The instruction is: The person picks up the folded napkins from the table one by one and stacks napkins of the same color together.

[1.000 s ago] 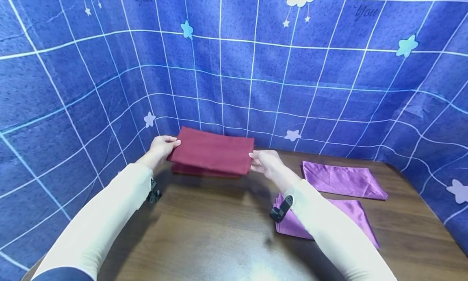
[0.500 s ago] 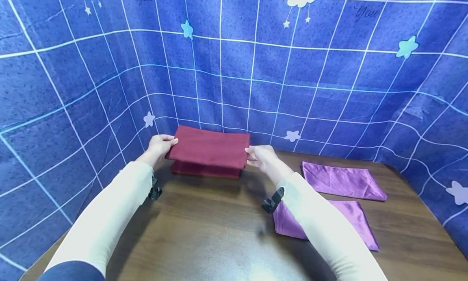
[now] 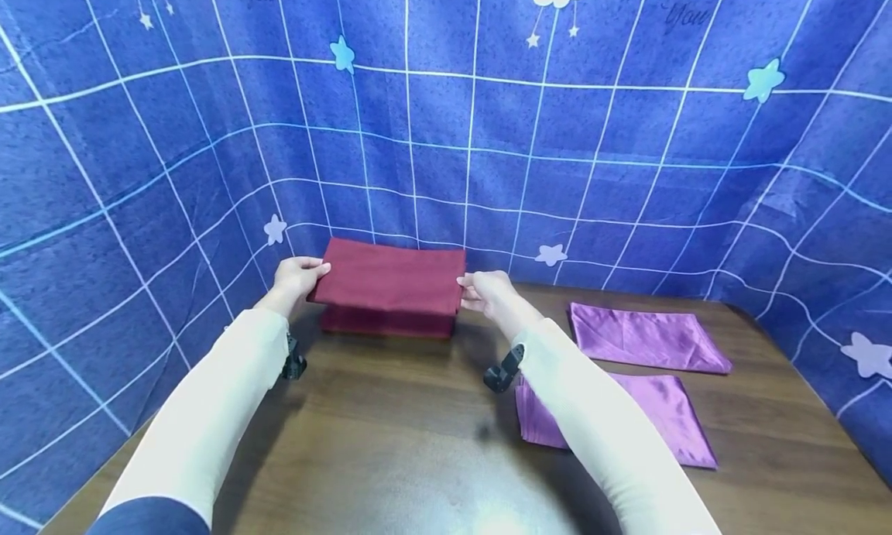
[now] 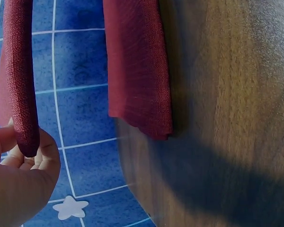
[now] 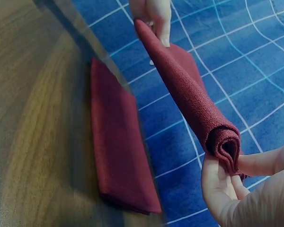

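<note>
A blue, white-gridded fabric backdrop (image 3: 432, 117) hangs behind a brown wood-grain table (image 3: 390, 419). A folded dark red woven cloth (image 3: 393, 278) is held above another folded red cloth (image 5: 120, 146) lying at the table's far side. Two folded, shiny purple cloths (image 3: 644, 339) lie to the right. The left hand (image 3: 296, 278), thumb and fingers closed, pinches the held cloth's left end; the right hand (image 3: 491, 293) likewise pinches its right end.
</note>
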### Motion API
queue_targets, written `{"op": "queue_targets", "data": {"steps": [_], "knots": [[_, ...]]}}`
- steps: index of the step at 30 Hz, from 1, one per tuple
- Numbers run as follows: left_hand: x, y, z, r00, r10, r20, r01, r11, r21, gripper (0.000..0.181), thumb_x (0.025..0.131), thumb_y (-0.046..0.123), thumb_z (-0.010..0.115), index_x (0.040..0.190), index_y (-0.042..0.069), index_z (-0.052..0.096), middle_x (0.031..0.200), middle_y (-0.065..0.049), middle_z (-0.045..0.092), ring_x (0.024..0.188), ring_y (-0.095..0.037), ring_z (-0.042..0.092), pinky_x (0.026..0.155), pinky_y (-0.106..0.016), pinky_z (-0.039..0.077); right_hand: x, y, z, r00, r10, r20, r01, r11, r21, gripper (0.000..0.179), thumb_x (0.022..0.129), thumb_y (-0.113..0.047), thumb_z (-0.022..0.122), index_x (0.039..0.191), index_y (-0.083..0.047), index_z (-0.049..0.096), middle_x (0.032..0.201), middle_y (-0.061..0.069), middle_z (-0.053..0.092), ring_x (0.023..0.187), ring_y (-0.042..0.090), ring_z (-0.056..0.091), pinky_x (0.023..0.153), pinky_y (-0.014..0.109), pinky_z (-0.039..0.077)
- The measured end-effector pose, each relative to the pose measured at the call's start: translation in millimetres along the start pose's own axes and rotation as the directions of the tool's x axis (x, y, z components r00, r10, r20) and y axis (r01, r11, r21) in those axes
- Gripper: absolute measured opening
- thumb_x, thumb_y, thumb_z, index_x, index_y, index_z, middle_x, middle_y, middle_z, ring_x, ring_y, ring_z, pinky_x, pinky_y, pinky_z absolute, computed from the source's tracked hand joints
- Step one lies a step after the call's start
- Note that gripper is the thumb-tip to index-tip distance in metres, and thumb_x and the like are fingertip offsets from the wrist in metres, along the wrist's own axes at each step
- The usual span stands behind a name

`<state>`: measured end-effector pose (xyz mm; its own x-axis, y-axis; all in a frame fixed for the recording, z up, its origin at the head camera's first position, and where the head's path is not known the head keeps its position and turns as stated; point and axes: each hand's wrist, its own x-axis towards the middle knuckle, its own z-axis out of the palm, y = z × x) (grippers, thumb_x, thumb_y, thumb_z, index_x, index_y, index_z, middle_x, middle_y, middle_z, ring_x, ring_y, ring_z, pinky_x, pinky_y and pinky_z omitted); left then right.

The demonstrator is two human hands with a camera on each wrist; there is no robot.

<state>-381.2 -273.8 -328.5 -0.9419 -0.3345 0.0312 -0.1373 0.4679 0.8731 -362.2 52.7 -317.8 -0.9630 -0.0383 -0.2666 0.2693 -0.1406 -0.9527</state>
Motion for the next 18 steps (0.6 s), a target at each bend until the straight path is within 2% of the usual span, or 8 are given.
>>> {"op": "queue_targets", "data": {"steps": [6,8,13,18], "knots": [[4.3,-3.7,1.9,1.000,-0.021,0.011,0.022,0.999,-0.036,0.041,0.095,0.020,0.060,0.130,-0.002,0.058,0.133,-0.018,0.053,0.075,-0.005,0.050,0.058,-0.011,0.043,3.3,1.9,1.1,1.000,0.002,0.006,-0.001,1.000,-0.026,0.034,0.090,0.005,0.055,0.123,0.008,0.058,0.122,0.013,0.063,0.064,0.008,0.057,0.066,0.023,0.059],[5.1,-4.2,1.7,1.000,-0.022,0.011,0.022,0.999,-0.033,0.041,0.095,0.020,0.060,0.131,-0.001,0.058,0.134,-0.018,0.053,0.079,-0.006,0.051,0.059,-0.011,0.043,4.7,2.5,1.8,1.000,0.000,0.006,0.000,1.000,-0.026,0.034,0.089,0.005,0.055,0.123,0.008,0.058,0.128,0.014,0.061,0.067,0.009,0.058,0.073,0.026,0.060],[6.8,-3.1,-0.8,1.000,0.001,-0.012,-0.001,0.999,0.034,0.042,0.096,0.023,0.059,0.130,-0.002,0.058,0.136,-0.021,0.053,0.101,-0.019,0.052,0.072,-0.016,0.044,7.3,3.5,3.7,1.000,-0.002,0.010,0.002,1.000,-0.011,0.033,0.089,0.004,0.055,0.122,0.008,0.059,0.121,0.013,0.063,0.072,0.011,0.058,0.089,0.034,0.057],[9.8,-2.2,-3.3,0.999,0.023,-0.029,-0.021,0.996,0.089,0.043,0.096,0.026,0.059,0.128,-0.002,0.059,0.136,-0.023,0.053,0.115,-0.027,0.049,0.083,-0.022,0.044,8.5,4.0,5.5,1.000,-0.008,0.016,0.008,1.000,0.005,0.030,0.089,0.005,0.054,0.119,0.008,0.058,0.110,0.010,0.061,0.075,0.013,0.058,0.096,0.038,0.054]]}}
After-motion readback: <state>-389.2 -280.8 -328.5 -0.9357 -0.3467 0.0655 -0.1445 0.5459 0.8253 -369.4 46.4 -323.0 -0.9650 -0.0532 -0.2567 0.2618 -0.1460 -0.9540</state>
